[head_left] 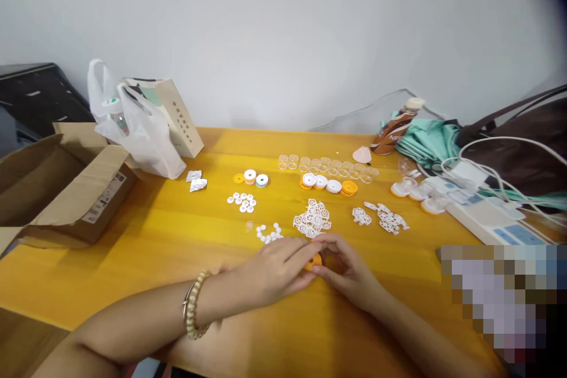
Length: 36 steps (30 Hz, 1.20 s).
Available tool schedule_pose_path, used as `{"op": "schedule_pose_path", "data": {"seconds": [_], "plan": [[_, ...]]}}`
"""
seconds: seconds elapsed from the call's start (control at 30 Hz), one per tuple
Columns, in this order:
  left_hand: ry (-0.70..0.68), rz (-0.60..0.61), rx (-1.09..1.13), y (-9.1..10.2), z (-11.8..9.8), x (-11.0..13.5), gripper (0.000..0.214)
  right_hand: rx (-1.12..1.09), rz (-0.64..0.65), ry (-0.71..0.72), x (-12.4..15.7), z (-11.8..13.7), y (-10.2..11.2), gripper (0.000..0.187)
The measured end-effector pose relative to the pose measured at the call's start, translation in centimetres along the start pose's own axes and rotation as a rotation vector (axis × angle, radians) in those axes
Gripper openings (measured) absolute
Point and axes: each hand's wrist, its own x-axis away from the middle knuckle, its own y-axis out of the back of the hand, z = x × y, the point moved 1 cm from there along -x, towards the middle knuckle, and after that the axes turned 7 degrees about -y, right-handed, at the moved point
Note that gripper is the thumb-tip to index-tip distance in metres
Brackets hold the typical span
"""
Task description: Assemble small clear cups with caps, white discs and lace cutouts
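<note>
Between my two hands, just above the front of the table, is an orange round plastic piece [315,261], partly covered by fingers. My left hand [280,264] closes on it from the left. From the right, the fingers and thumb of my right hand [348,274] pinch its edge. Just beyond my hands lies a pile of white openwork plastic parts [312,218]. Small white caps [269,233] lie by my left knuckles, with more white discs [243,201] behind them. Farther back stand white and orange round pieces [328,184] and clear plastic cups [330,168].
At left stand an open cardboard box [101,207], a white plastic bag [150,147] and a paper box [179,115]. Foil packets [197,183] lie near them. At right are a power strip [482,221] with cables, a drink bottle [396,130] and green cloth [429,140].
</note>
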Motion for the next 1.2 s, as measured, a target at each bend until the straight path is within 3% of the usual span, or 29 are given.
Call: {"op": "schedule_pose_path", "data": {"seconds": [0.13, 0.23, 0.3, 0.43, 0.53, 0.63, 0.73, 0.83, 1.0, 1.1, 1.2], "plan": [[-0.064, 0.015, -0.056, 0.2, -0.2, 0.1, 0.046, -0.11, 0.056, -0.101, 0.0, -0.2, -0.6, 0.02], [-0.019, 0.003, -0.05, 1.7, 0.6, 0.4, 0.045, -0.119, -0.026, -0.172, 0.0, -0.4, -0.4, 0.019], [0.084, -0.098, -0.082, 3.5, 2.5, 1.3, 0.032, -0.125, -0.08, -0.205, 0.0, -0.3, -0.1, 0.02], [0.479, -0.276, -0.266, 6.6, 8.6, 4.5, 0.019, -0.154, -0.113, -0.214, 0.0, -0.2, 0.2, 0.024], [0.659, -0.227, -0.27, 7.0, 12.4, 6.4, 0.025, -0.186, -0.1, -0.218, -0.2, -0.3, 0.3, 0.027], [0.667, -0.182, -0.205, 6.6, 13.8, 6.9, 0.023, -0.216, -0.093, -0.231, -0.3, -0.4, 0.4, 0.031], [0.65, -0.216, -0.218, 6.7, 12.6, 6.3, 0.022, -0.241, -0.124, -0.208, -0.3, -0.3, 0.6, 0.038], [0.498, -0.272, -0.211, 6.5, 9.1, 4.9, 0.019, -0.197, -0.22, -0.195, -0.3, -0.1, 0.9, 0.04], [0.09, 0.022, -0.112, 2.3, 2.7, 1.2, 0.016, -0.108, -0.332, -0.117, -0.3, -0.4, 1.3, 0.035], [0.019, 0.128, -0.107, -0.6, 1.7, -0.4, 0.016, 0.013, -0.323, -0.028, -0.2, -0.6, 1.4, 0.03], [0.055, 0.159, -0.062, -1.9, 2.1, -1.1, 0.017, 0.186, -0.324, 0.04, -0.1, -0.4, 1.6, 0.027]]}}
